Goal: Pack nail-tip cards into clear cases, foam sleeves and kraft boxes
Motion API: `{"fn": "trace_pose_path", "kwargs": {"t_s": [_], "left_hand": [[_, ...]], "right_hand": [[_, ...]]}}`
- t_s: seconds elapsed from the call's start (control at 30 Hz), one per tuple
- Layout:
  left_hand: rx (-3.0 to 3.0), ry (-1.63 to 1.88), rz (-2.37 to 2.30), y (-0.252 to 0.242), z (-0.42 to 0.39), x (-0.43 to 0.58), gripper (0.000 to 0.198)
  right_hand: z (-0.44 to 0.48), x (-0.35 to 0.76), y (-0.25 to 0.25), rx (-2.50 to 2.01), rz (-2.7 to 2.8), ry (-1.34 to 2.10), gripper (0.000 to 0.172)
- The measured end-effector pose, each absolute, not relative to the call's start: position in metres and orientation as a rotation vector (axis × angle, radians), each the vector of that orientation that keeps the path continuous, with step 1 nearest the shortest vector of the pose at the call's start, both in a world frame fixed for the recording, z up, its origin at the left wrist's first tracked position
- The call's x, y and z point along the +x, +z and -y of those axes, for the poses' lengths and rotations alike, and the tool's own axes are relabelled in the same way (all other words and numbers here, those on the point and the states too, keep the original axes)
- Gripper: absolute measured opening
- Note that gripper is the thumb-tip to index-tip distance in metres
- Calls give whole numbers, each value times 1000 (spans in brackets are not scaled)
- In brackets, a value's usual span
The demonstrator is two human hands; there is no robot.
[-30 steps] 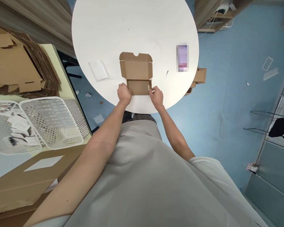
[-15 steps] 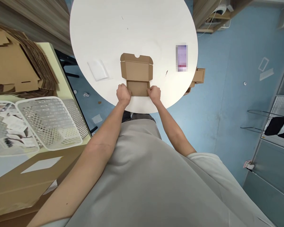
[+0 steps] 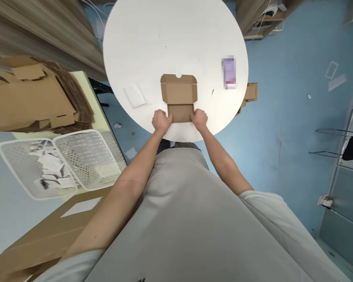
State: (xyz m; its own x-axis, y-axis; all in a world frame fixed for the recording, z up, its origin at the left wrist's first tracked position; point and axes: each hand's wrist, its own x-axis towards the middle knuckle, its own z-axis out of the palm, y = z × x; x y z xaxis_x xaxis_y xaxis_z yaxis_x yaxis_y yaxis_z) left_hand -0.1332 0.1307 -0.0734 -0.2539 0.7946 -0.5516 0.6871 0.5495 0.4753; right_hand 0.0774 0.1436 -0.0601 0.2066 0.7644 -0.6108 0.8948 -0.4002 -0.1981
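Note:
A small brown cardboard box [image 3: 180, 94] lies near the front edge of the round white table [image 3: 170, 58], its notched lid folded back away from me. Nothing lies in its shallow tray. My left hand [image 3: 161, 120] grips the left side wall, with the thumb at the inner edge and the fingers curled outside. On the opposite wall, my right hand [image 3: 199, 118] is closed in the same way. To the left of the box rests a flat white packet [image 3: 135, 96]. A purple item [image 3: 230, 73], blurred out, lies toward the table's right edge.
At left, a side table [image 3: 101, 117] bears a stack of flattened cardboard [image 3: 32, 98] and white plastic baskets [image 3: 86, 160] with packets in them. A large carton [image 3: 67, 219] stands near my left arm. Small boxes [image 3: 251, 92] show beyond the table's right edge.
The camera view has shifted, so the table and box appear further right. Both hands keep hold of the box's side walls, and the lid stays folded back.

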Motion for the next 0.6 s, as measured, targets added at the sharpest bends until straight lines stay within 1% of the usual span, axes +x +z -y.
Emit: {"fn": "trace_pose_path", "kwargs": {"t_s": [0.1,0.17,0.23,0.3,0.37,0.5,0.6], "left_hand": [[1130,281,-2159,-69,-145,-170,39],[1044,322,-2303,-69,-163,-201,49],[908,306,-2401,-71,-182,-228,59],[786,274,-2399,-75,-199,-246,72],[714,256,-2352,-80,-210,-253,80],[661,236,-2275,-87,-215,-251,83],[659,244,-2252,-88,-215,-248,83]], "right_hand": [[-128,85,-49,2438,-1613,-914,48],[-114,91,-37,2555,-1608,-903,53],[-98,95,-23,2637,-1564,-886,53],[-82,97,-9,2693,-1516,-858,51],[-67,96,3,2741,-1476,-830,50],[-41,92,19,2853,-1355,-786,49],[-27,88,26,2919,-1244,-774,48]]}}
